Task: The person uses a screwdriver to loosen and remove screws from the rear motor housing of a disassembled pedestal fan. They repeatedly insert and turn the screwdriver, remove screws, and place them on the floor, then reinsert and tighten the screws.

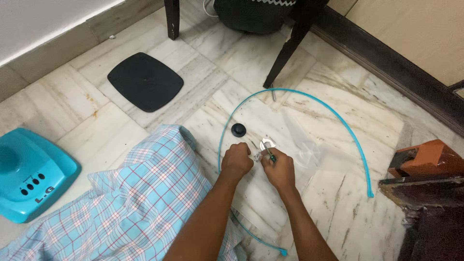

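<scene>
My left hand is closed on a small clear plastic part over the marble floor. My right hand grips a small screwdriver with a green handle, its tip pointing at that part. A small shiny metal piece lies just beyond the hands. A black round knob sits on the floor to the left of it. A thin blue plastic ring, split open, curves around the hands.
A turquoise fan base with black buttons lies at the left. A black square pad is farther back. Dark chair legs stand at the top. A clear plastic bag lies right of the hands. Brown and dark objects sit at the right edge. My checked cloth-covered knee is at bottom left.
</scene>
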